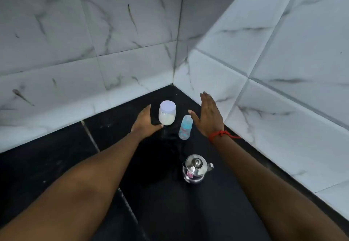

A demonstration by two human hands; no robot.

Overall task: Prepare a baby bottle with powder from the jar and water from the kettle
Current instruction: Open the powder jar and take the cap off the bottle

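Baby bottle (pixel 185 127) stands upright, nipple toward twelve o'clock; left hand (pixel 146 122) spread beside jar (pixel 167 112), right hand (pixel 208 117) flat, empty.

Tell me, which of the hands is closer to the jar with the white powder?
The left. The left hand is open right beside the jar, its thumb about touching the base. The right hand is open too, farther off, on the far side of the baby bottle.
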